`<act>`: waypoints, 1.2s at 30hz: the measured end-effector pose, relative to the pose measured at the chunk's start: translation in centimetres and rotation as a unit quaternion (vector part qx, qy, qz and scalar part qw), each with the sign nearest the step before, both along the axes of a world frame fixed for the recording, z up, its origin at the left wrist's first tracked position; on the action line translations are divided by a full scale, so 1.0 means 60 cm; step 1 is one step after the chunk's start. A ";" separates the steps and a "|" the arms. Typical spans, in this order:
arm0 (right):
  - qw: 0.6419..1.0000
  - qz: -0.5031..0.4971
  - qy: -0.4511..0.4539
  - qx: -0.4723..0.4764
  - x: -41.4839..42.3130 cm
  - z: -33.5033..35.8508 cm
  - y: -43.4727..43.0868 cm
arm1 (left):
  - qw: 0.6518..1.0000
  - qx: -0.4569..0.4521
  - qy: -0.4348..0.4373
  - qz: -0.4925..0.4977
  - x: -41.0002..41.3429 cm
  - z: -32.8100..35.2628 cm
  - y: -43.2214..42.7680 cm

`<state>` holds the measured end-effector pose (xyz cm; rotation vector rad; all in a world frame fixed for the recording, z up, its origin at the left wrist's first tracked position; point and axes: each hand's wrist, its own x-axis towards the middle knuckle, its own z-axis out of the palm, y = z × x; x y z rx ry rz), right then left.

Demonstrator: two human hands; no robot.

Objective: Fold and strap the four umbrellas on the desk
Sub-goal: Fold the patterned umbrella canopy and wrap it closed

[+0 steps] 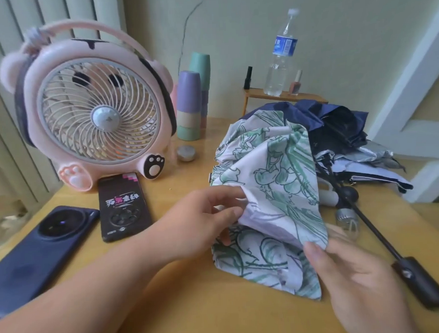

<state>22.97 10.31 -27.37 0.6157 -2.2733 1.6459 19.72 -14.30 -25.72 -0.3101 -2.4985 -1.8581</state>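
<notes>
Floral umbrella [272,178]: lies loose mid-desk [195,307], between both hands.
Left hand [203,218]: fingers pinch a fabric fold at its left side.
Right hand [354,281]: blurred; thumb pinches its near right edge.

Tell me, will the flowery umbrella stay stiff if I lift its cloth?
Probably floppy: the umbrella sags in crumpled folds where the left hand and right hand pinch it. Likely light too, since fingers alone lift its cloth.

Fan [96,114] back-L on desk [190,308]; cups [188,104] R of fan; umbrella pile [339,139] far R; bottle [281,56] behind.
</notes>
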 end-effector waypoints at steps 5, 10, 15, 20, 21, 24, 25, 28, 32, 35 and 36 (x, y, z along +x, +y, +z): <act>0.984 0.026 -0.141 -0.101 -0.008 -0.011 0.016 | 1.000 0.015 0.004 -0.011 -0.008 -0.009 0.009; 0.964 0.038 -0.163 -0.206 -0.017 -0.016 0.015 | 0.999 -0.033 0.011 0.015 -0.013 -0.009 0.011; 0.961 0.008 -0.142 -0.239 -0.019 -0.022 0.018 | 0.998 -0.030 0.023 0.052 -0.010 -0.004 0.000; 0.959 -0.007 -0.116 -0.257 -0.027 -0.017 0.014 | 0.998 0.015 -0.020 0.049 -0.001 0.006 -0.011; 0.959 0.003 -0.128 -0.251 -0.026 -0.017 0.014 | 0.999 0.021 -0.036 0.034 0.000 0.008 -0.011; 0.958 0.034 -0.162 -0.234 -0.021 -0.016 0.019 | 0.996 0.019 -0.082 0.004 -0.001 0.010 -0.007; 0.955 0.054 -0.173 -0.235 -0.018 -0.013 0.019 | 0.995 0.008 -0.095 -0.002 -0.001 0.011 -0.004; 0.944 0.129 -0.206 -0.223 -0.012 -0.002 0.013 | 0.992 -0.015 -0.125 -0.006 0.000 0.007 0.005; 0.942 0.168 -0.227 -0.184 -0.011 -0.002 0.006 | 0.989 -0.051 -0.135 0.012 0.000 -0.006 0.013; 0.943 0.141 -0.231 -0.195 -0.013 -0.002 0.005 | 0.991 -0.004 -0.136 0.015 0.000 -0.001 0.011; 0.942 0.130 -0.230 -0.207 -0.014 -0.002 0.006 | 0.991 0.023 -0.134 0.007 0.000 0.003 0.007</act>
